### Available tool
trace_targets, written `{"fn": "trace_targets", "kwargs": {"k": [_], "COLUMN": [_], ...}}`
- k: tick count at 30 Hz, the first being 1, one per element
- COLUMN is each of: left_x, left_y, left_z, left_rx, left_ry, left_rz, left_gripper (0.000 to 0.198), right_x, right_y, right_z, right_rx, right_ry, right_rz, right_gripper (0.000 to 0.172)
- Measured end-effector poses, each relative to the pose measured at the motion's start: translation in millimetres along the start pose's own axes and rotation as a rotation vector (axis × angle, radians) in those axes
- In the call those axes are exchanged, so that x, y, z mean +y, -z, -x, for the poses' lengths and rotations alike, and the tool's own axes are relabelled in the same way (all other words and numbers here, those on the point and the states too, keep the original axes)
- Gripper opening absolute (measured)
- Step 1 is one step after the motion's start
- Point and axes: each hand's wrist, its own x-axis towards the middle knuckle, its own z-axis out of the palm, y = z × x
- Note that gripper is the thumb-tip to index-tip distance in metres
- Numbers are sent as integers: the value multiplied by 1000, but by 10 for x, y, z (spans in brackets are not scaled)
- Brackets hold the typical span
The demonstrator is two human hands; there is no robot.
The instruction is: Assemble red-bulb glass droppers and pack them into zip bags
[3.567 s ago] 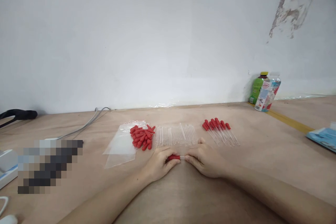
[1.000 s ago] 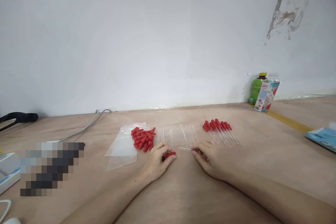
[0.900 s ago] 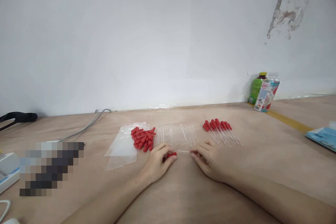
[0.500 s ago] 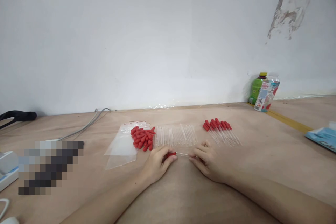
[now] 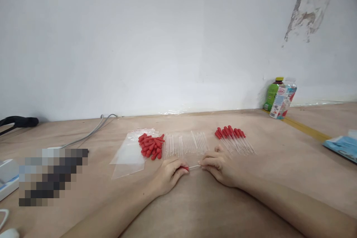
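Between finger and thumb, my left hand (image 5: 170, 174) pinches a red rubber bulb (image 5: 185, 168). A thin clear dropper tube (image 5: 194, 167) runs from the bulb's mouth to my right hand (image 5: 219, 166), whose fingers are closed on its other end. Just beyond my hands lies a row of loose clear tubes (image 5: 182, 145). Left of that row is a heap of red bulbs (image 5: 152, 146), partly on clear plastic bags (image 5: 128, 154). To the right, several droppers with red bulbs (image 5: 230, 132) on their tubes lie side by side.
At the back right stand a green bottle (image 5: 271, 96) and a clear labelled bottle (image 5: 283, 100). A blue packet (image 5: 341, 147) lies at the right edge. On the left are a grey cable (image 5: 89, 135), a black object (image 5: 19, 122), a white box (image 5: 9, 180) and a blurred-out patch.
My hands have shifted slightly, and less of the tube shows between them. The bulb in my left hand is a little farther right and lower. The piles lie as before.
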Motion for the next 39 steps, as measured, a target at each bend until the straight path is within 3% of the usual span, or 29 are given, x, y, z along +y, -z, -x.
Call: {"fn": "trace_targets", "kwargs": {"k": [12, 29, 36, 39], "left_x": [-24, 5, -2, -21], "left_y": [-23, -29, -19, 10], "left_z": [2, -19, -12, -4], "left_rx": [-7, 9, 73, 83], "left_ry": [1, -67, 41, 102], "left_rz": [-49, -107, -77, -59], "left_gripper": [17, 14, 18, 29], "right_x": [-163, -220, -189, 37], "right_y": [70, -170, 70, 284], "right_z": [-31, -68, -116, -104], "right_rx": [-13, -76, -137, -91], "right_ry": [-47, -159, -193, -362], "right_rz": [126, 17, -9, -21], "right_gripper": [25, 31, 22, 17]}}
